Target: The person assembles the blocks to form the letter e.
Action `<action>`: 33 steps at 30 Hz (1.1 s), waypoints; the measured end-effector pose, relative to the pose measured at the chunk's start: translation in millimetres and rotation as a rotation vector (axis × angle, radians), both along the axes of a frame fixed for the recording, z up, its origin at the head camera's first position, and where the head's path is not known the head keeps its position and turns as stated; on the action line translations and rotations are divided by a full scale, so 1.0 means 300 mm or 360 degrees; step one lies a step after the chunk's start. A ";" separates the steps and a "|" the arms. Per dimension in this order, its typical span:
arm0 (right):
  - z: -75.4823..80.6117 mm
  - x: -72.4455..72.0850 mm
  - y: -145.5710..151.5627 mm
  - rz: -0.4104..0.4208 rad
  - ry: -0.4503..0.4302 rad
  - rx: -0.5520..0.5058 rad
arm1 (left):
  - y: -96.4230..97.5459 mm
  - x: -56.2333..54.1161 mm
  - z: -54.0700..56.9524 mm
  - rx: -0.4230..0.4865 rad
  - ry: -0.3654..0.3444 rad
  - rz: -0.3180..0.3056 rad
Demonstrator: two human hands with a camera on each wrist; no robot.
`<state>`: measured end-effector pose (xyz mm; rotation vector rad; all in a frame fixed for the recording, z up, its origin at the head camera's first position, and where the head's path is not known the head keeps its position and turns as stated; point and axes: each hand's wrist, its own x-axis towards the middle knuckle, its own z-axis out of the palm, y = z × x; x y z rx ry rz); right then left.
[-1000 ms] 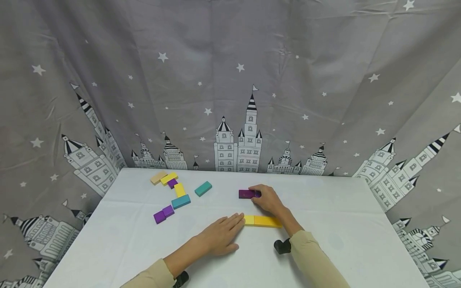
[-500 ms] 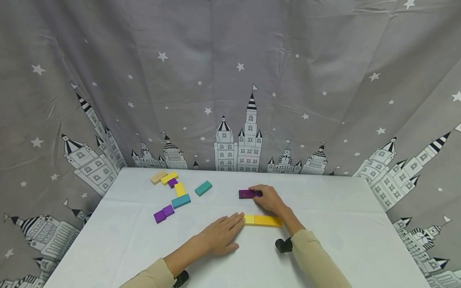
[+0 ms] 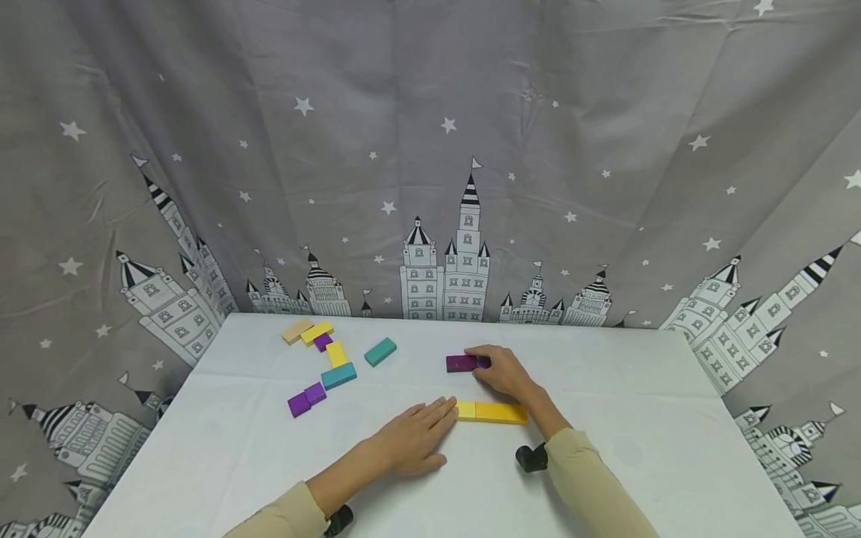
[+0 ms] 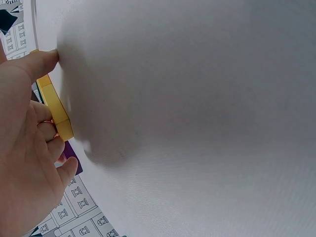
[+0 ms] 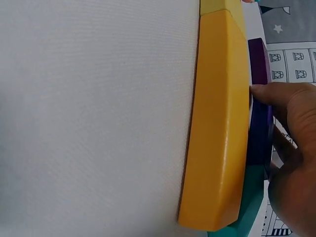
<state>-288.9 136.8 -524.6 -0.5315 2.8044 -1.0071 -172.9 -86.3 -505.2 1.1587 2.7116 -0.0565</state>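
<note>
My left hand [image 3: 415, 441] lies palm down with straight fingers, fingertips at the left end of a light yellow block [image 3: 466, 411]. This block meets a longer orange-yellow block [image 3: 501, 413] end to end. Behind this row, my right hand [image 3: 502, 371] grips a purple block, thumb on the near side. In the right wrist view, a dark plum block [image 5: 258, 52] adjoins the dark violet block [image 5: 260, 133] under my thumb [image 5: 269, 94]. A teal block [image 5: 253, 195] shows just beyond; my right hand hides it in the head view.
Loose blocks lie at the back left of the white table [image 3: 639, 418]: a teal one [image 3: 380, 352], a blue one [image 3: 338, 376], a tan one [image 3: 297, 331], yellow ones [image 3: 335, 355] and small purple ones [image 3: 299, 405]. A grey castle-print curtain [image 3: 430, 149] stands behind the table.
Almost nothing differs. The right wrist and sleeve have shifted very slightly to the right, while both hands keep their places at the blocks.
</note>
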 end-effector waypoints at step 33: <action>0.020 0.255 0.200 -0.0050 0.0349 0.0561 | 0.000 0.000 -0.005 -0.0003 0.0007 -0.0013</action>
